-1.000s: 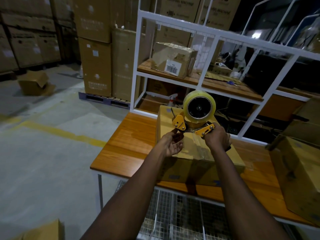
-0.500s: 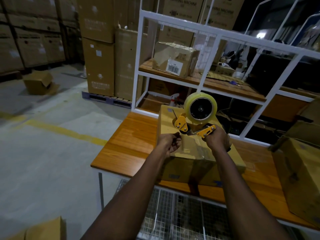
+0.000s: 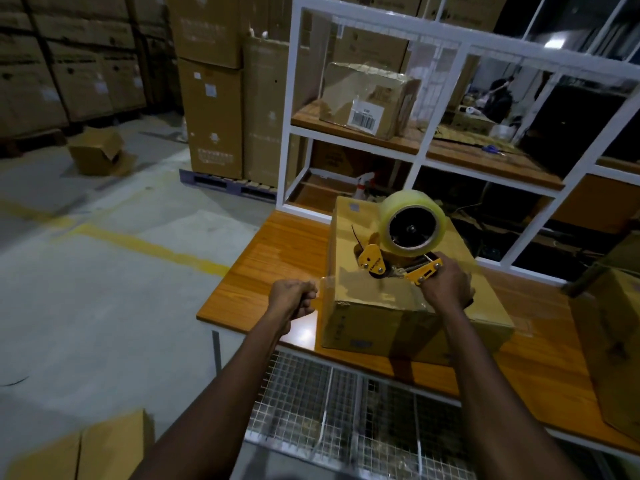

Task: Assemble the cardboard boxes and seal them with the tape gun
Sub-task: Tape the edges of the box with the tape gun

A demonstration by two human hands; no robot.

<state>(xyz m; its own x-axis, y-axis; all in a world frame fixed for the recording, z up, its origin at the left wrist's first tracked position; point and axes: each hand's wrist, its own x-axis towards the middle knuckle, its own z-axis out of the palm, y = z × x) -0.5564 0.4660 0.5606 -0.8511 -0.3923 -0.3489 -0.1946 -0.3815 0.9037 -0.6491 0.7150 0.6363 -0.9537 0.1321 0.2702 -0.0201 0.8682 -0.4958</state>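
1. While the box (image 3: pixel 363 327) sits on the counter (image 3: pixel 270 258), the right grip (image 3: pixel 445 287) is grasping the tape gun (image 3: pixel 408 230) on its top
2. Left grip (image 3: pixel 294 299) is clenched, pinching the tape end (image 3: pixel 322 279) just beside the box's left edge

Two hands show: one left hand (image 3: pixel 292 298) and one right hand (image 3: pixel 445 285). The right fingers (image 3: pixel 447 269) grip one tape gun (image 3: pixel 398 263), which carries one roll of clear tape (image 3: pixel 388 216). The left fingers (image 3: pixel 307 295) pinch one strip of tape (image 3: pixel 325 279). I count five cardboard boxes. Two are on the surface (image 3: pixel 277 244): a middle box (image 3: pixel 374 320) under the right fingers and an edge box (image 3: pixel 616 341) far right of them. One labelled box (image 3: pixel 367 95) is on the shelf (image 3: pixel 308 121) beyond the fingers. Two are on the floor (image 3: pixel 104 271) left of the left fingers: an open box (image 3: pixel 97 152) and a near box (image 3: pixel 86 448). Beyond the fingers are one spray bottle (image 3: pixel 366 179), one pallet (image 3: pixel 225 181) and one person (image 3: pixel 498 98).
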